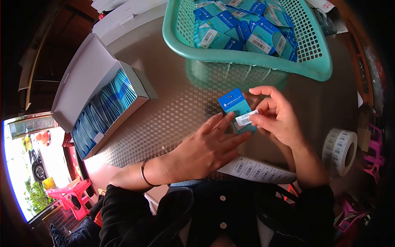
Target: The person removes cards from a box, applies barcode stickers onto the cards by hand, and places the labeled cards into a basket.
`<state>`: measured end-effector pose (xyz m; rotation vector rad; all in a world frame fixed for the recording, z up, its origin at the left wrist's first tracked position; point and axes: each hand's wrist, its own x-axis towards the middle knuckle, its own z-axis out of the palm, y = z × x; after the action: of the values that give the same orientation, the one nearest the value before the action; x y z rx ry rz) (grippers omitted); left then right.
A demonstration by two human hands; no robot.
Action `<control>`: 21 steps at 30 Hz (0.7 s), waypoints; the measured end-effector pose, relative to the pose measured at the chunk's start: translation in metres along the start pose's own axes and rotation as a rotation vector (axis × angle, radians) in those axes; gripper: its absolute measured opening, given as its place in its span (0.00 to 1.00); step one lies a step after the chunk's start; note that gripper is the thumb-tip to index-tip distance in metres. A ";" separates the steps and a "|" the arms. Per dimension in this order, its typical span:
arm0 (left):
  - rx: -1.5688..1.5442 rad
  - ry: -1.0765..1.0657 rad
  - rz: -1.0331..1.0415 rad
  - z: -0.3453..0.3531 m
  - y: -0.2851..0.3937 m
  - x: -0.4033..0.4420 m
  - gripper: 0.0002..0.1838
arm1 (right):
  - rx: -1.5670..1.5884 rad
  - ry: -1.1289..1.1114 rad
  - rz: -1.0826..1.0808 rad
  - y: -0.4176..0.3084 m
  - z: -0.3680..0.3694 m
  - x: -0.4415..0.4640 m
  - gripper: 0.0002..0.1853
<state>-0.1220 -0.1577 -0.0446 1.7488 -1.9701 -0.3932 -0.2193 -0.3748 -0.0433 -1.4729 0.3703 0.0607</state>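
Note:
A blue and teal card (234, 101) with a hole at its top lies on the table under my left hand (205, 144). The fingers of that hand are stretched out and rest on the card's lower part. My right hand (273, 113) pinches one end of a white barcode sticker (245, 119) between thumb and forefinger. The sticker is over the middle of the card; how much of it touches the card I cannot tell. Below my left hand runs a strip of barcode stickers (257, 169), partly hidden by that hand.
At the back stands a green plastic basket (247, 57) holding many stickered cards. An open white box (135, 96) packed with cards is on the left. A roll of barcode stickers (339, 152) stands at the right. Pink stools (74, 199) are beyond the table.

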 end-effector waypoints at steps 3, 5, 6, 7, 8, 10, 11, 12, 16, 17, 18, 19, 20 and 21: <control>0.008 -0.002 0.002 -0.002 -0.001 0.002 0.10 | -0.010 -0.036 0.026 0.001 -0.002 0.001 0.18; 0.014 0.002 0.003 -0.002 -0.001 0.002 0.10 | -0.029 -0.043 0.027 0.002 -0.002 0.000 0.16; 0.018 0.012 0.006 -0.001 -0.002 0.002 0.10 | -0.039 -0.045 0.024 0.002 -0.003 0.001 0.15; 0.021 0.019 0.009 0.000 -0.003 0.002 0.10 | -0.048 -0.047 0.017 0.003 -0.002 0.001 0.14; 0.021 0.019 0.006 0.001 -0.003 0.002 0.10 | -0.057 -0.048 0.010 0.004 -0.002 0.001 0.13; 0.022 0.020 0.002 0.002 -0.002 0.002 0.10 | -0.089 -0.046 0.001 0.005 -0.001 0.001 0.11; 0.023 0.016 0.002 0.001 -0.002 0.002 0.10 | -0.112 -0.045 0.001 0.004 -0.001 0.000 0.11; 0.023 0.012 0.002 0.000 -0.002 0.002 0.10 | -0.134 -0.045 0.001 0.004 0.000 0.000 0.10; 0.026 0.010 0.002 0.001 -0.002 0.002 0.10 | -0.179 -0.034 -0.026 0.007 0.003 0.001 0.08; 0.023 0.007 0.004 0.001 -0.002 0.002 0.10 | -0.181 -0.033 -0.027 0.007 0.003 0.001 0.08; 0.021 0.004 0.005 0.000 -0.002 0.002 0.10 | -0.182 -0.033 -0.028 0.007 0.003 0.001 0.08; 0.019 0.001 0.006 0.000 -0.002 0.002 0.10 | -0.186 -0.032 -0.032 0.008 0.003 0.001 0.08; 0.018 0.000 0.006 0.000 -0.002 0.002 0.11 | -0.189 -0.030 -0.035 0.008 0.003 0.001 0.07; 0.016 -0.002 0.005 0.000 -0.002 0.002 0.11 | -0.192 -0.029 -0.038 0.009 0.003 0.001 0.07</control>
<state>-0.1202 -0.1603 -0.0456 1.7530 -1.9837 -0.3783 -0.2197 -0.3715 -0.0521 -1.6670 0.3196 0.0892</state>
